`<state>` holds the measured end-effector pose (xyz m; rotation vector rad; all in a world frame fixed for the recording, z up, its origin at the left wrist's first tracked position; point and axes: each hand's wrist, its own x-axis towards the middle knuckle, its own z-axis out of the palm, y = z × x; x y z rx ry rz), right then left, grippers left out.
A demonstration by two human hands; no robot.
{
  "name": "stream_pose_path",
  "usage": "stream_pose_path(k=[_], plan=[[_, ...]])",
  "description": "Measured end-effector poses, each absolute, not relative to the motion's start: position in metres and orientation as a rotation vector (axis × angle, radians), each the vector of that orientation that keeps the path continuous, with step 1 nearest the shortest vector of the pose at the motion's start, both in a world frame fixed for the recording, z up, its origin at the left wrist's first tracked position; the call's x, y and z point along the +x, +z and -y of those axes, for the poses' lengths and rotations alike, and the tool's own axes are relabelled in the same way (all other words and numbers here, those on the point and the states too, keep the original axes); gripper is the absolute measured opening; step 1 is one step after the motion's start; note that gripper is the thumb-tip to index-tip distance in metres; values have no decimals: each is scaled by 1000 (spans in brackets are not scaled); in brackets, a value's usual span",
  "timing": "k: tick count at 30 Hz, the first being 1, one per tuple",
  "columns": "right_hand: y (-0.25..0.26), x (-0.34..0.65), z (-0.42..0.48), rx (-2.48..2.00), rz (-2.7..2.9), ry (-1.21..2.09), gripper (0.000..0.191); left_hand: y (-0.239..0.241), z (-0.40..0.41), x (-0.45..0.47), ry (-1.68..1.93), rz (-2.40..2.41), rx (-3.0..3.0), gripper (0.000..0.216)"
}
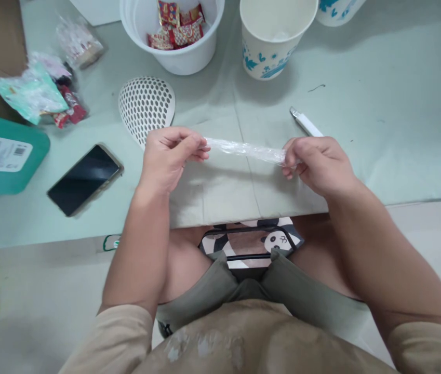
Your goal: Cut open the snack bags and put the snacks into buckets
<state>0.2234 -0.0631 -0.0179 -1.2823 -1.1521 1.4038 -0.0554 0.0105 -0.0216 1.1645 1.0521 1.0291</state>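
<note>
- Hands: the left hand (169,158) and the right hand (319,163) are held apart above the near edge of the desk (379,130). The fingertips of each are pinched shut on one end of a clear plastic film (245,150).
- Position: the clear plastic film spans the gap between the two hands. It is gathered into a narrow band and raised off the desk, just in front of the perforated scoop (146,104).
- Risk (judged): the film looks thin and drawn taut. A harder pull could stretch or tear it mid-span, and so small a pinch on a slick surface could let one end slip free.
- Risk (judged): a released end could drop past the desk edge toward the panda-print pouch (251,244) on the lap below.
- Materials: the film is transparent, glossy and finely wrinkled. The desk carries a pale green matte cloth marked by fold creases.
- Shapes: the perforated scoop is white and rounded, with holes across its whole face. The tub (181,62) is white, round and smooth-walled and holds red-wrapped sweets (175,31). The paper cup (270,47) is tapered and printed in blue.
- Periphery: a flat, dark, glossy phone (84,179) lies to the left of the left hand. A white pen-like stick (306,123) lies just beyond the right hand. Crinkled packets (33,91) and a teal box (5,156) sit at the left edge.
</note>
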Motion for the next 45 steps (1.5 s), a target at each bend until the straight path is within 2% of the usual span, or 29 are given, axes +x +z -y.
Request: stream_pose_path(k=[2, 4, 7, 11, 15, 23, 26, 30, 33, 36, 39, 40, 42, 45], plan=[[-16, 221, 64, -1360, 1178, 1380, 36, -25, -12, -55, 1031, -1096, 1234, 13], [-13, 221, 65, -1386, 1168, 1408, 22, -26, -13, -55, 1045, -1104, 1259, 20], [-10, 223, 65, -1352, 1259, 1666, 38, -26, -15, -55, 1082, -1089, 1276, 26], [-7, 223, 64, -1186, 1490, 2207, 22, -23, -15, -53, 1052, -1079, 1347, 38], [-1, 222, 65, -1091, 1482, 2437, 25, -27, -19, -52, 1105, -1036, 1286, 35], [-2, 234, 71, -933, 1264, 2165, 40, -28, -18, -50, 1106, -1008, 1247, 44], [-6, 232, 74, -920, 1163, 1996, 47, -25, -13, -48, 1081, -1009, 1299, 38], [-10, 224, 71, -1173, 1076, 1697, 52, -24, -6, -45, 953, -1050, 1406, 28], [-14, 219, 67, -1343, 1062, 1495, 51, -20, -1, -41, 856, -1036, 1454, 26], [-20, 215, 66, -1529, 1280, 1226, 46, -17, 3, -37, 834, -989, 1459, 22], [-22, 213, 66, -1645, 1628, 931, 19, -19, 4, -34, 914, -903, 1434, 18], [-21, 213, 66, -1645, 1716, 905, 17, -20, 4, -34, 952, -864, 1417, 18], [-16, 211, 66, -1601, 1826, 997, 25, -23, 3, -33, 1020, -806, 1369, 16], [-8, 208, 68, -1436, 1823, 1383, 24, -24, 3, -30, 1069, -814, 1300, 13]])
